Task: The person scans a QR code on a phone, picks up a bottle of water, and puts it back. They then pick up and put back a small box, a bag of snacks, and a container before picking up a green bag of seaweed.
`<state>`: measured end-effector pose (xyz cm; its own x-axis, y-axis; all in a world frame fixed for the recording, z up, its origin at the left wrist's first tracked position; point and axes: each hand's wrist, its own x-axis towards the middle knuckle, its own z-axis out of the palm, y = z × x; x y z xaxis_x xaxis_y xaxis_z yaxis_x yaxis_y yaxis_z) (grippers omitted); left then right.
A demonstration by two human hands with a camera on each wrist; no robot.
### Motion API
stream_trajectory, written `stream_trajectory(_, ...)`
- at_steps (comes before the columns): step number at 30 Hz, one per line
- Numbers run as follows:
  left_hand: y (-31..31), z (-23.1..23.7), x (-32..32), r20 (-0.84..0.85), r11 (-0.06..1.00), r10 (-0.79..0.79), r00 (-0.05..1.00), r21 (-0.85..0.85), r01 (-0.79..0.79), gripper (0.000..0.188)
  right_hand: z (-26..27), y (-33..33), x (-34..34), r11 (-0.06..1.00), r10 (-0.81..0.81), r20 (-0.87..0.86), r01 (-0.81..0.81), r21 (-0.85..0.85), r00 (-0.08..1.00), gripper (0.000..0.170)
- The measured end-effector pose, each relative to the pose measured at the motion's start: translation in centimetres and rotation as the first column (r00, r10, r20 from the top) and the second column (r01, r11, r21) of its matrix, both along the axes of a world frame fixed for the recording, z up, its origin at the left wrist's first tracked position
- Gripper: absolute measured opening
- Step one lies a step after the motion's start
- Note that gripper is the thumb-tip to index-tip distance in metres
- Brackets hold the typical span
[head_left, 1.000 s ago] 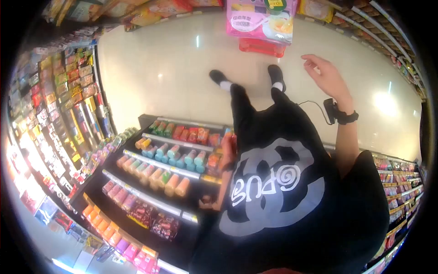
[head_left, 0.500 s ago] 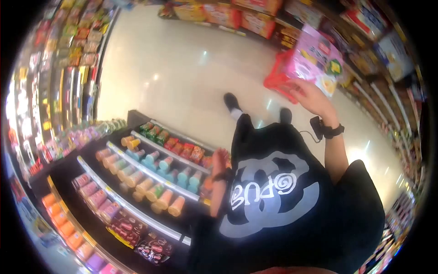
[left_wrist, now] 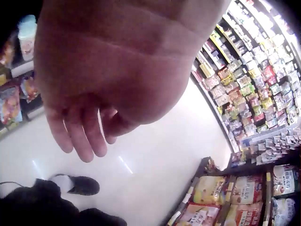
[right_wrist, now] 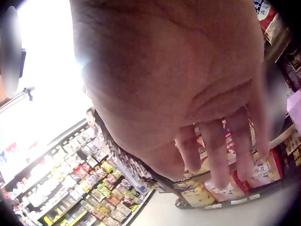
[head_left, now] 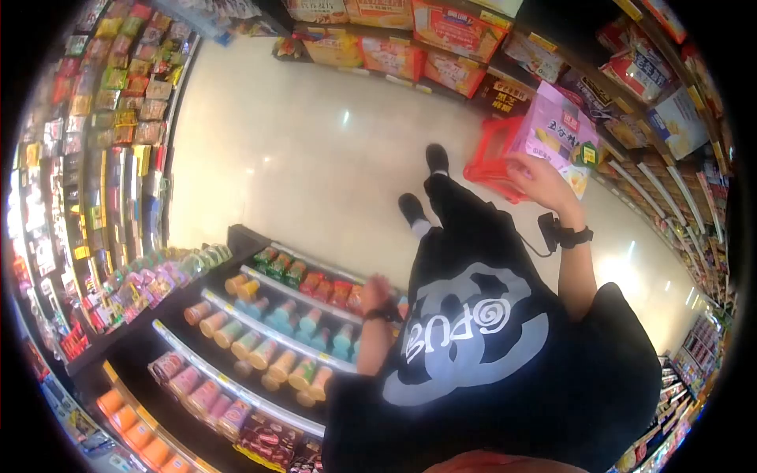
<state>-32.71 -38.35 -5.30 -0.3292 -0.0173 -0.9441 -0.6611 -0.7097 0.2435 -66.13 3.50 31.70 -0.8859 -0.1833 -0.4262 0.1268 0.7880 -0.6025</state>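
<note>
My right hand (head_left: 544,185) overlaps a red shopping basket (head_left: 482,169) in the head view. A purple bag (head_left: 564,130) with Chinese lettering stands up out of the basket, just beyond the fingers. In the right wrist view, the right hand's fingers (right_wrist: 215,162) hang down with nothing between them, and a bit of the purple bag (right_wrist: 294,107) shows at the right edge. My left hand (head_left: 377,293) hangs beside the candy shelf, near red snack packets (head_left: 319,285). Its fingers (left_wrist: 81,136) are loosely bent and hold nothing in the left wrist view.
To the left, a stepped rack (head_left: 229,229) carries rows of cups and pastel tubs (head_left: 256,347). Large food bags (head_left: 457,31) fill the shelf at the far side. Packed shelves (head_left: 126,102) line the far left, and pale floor (head_left: 315,150) lies between them.
The view has turned and the feet have shifted. The right hand, apart from the basket and bag a second ago, now overlaps the basket. The left hand stays by the candy rack.
</note>
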Motion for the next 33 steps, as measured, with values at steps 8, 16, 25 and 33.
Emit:
stream_trajectory(8, -0.6, 7.9, -13.5, -0.065, 0.983, -0.11, 0.992, -0.157, 0.099, 0.046, -3.4, 0.9, -10.1, 0.995, -0.024, 0.013, 0.025, -0.096, 1.0, 0.038)
stream_trajectory(16, -0.9, 10.1, -21.5, -0.075, 0.943, -0.281, 0.957, -0.205, 0.261, 0.05, -4.6, 5.1, -15.6, 0.977, -0.178, -0.133, 0.159, -0.14, 0.975, 0.037)
stream_trajectory(25, -0.3, 9.6, -22.6, -0.146, 0.918, -0.366, 0.919, -0.221, 0.33, 0.041, -5.7, 7.0, -19.3, 0.993, -0.109, -0.116, 0.102, -0.065, 0.987, 0.033)
stream_trajectory(33, 0.5, 5.4, -16.2, -0.15, 0.881, -0.421, 0.895, -0.301, 0.364, 0.05, -5.1, 2.9, -22.9, 0.954, -0.071, -0.048, 0.054, -0.294, 0.996, 0.029)
